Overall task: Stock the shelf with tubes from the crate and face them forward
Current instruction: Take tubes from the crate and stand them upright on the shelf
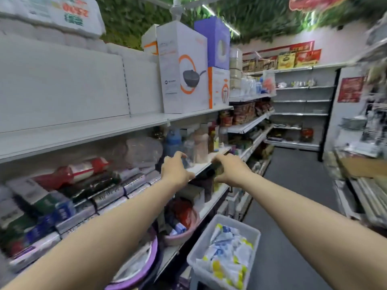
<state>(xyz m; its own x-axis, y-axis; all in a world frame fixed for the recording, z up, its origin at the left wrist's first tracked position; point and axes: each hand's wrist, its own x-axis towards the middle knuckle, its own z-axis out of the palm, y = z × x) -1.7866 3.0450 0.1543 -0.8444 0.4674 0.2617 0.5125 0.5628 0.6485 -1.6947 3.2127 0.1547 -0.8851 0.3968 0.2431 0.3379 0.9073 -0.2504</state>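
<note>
A grey plastic crate (pixel 201 245) stands on the floor at the bottom centre, filled with several white, blue and yellow tubes (pixel 228 252). Both my arms stretch out to the front edge of the middle shelf (pixel 201 167). My left hand (pixel 177 171) hovers over that edge with arched fingers and nothing visible in it. My right hand (pixel 231 170) is just right of it, fingers and thumb curled around a dark blurred patch; motion blur hides whether it holds anything.
Boxed goods (pixel 62 208) lie in rows on the shelf at left, with bottles (pixel 173 141) behind my hands. Pink and purple basins (pixel 184 227) sit on the lower shelf beside the crate. Pan boxes (pixel 182 68) stand on top. The aisle floor (pixel 293 206) runs ahead.
</note>
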